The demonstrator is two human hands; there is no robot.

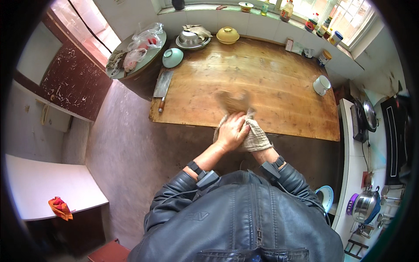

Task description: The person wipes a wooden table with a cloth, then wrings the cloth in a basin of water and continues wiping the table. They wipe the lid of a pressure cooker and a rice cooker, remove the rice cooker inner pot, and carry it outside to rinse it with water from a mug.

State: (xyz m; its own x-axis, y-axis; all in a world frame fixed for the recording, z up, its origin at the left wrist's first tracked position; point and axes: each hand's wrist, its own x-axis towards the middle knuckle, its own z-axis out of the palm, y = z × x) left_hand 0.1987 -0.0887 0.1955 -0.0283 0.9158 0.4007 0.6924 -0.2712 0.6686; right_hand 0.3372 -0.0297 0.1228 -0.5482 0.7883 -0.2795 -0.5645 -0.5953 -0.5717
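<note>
A beige checked cloth [257,136] is bunched between my two hands at the near edge of the wooden table [281,85]. My left hand [230,131] lies on top of the cloth and presses it, fingers pointing away from me. My right hand [258,144] is mostly covered by the cloth, so its fingers are hidden; only the wrist shows. Part of the cloth beyond my hands is blurred by motion. To the left, a cleaver [163,84] with a wooden handle lies flat near the table's left edge.
A green bowl [173,58], metal basin [190,41] and yellow lidded bowl [227,35] stand along the back left. A white enamel mug [321,85] is at the right. Plastic bags [144,46] lie on a round surface. The stove counter [347,183] runs along the right.
</note>
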